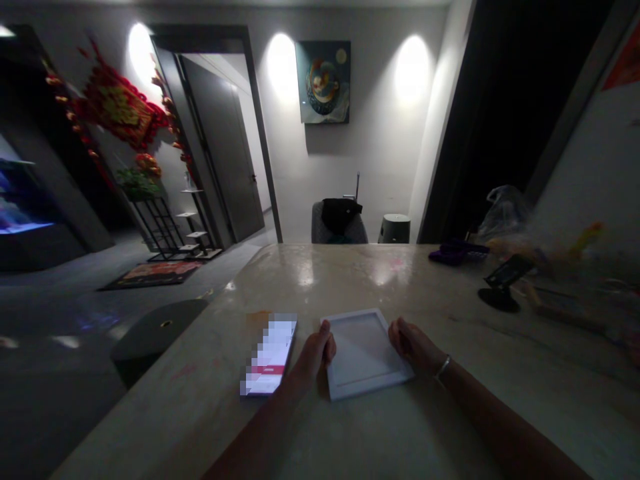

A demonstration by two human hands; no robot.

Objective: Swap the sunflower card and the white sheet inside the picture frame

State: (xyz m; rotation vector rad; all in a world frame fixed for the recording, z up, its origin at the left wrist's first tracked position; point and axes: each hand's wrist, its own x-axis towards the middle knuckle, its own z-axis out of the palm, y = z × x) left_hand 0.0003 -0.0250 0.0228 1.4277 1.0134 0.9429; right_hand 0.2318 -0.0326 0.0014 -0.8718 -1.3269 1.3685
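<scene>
Your left hand [314,353] and right hand [411,345] sit curled against opposite edges of a flat, square white tray [364,353]; I can't tell whether your fingers [325,333] are gripping it. Just left of them lies a smartphone [269,353], its screen pixelated. Beneath spreads a glossy, stone-like tabletop [350,287]. Far beyond your fingers, a dark padded chair [340,223] stands below a square painting [323,82] on the pale wall.

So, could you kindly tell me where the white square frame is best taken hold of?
The white square frame is probably best pinched by its left and right edges, coming in from both sides, where the left hand and right hand sit. It lies flat on the table, and its raised rim seems to give fingers a lip.
</scene>
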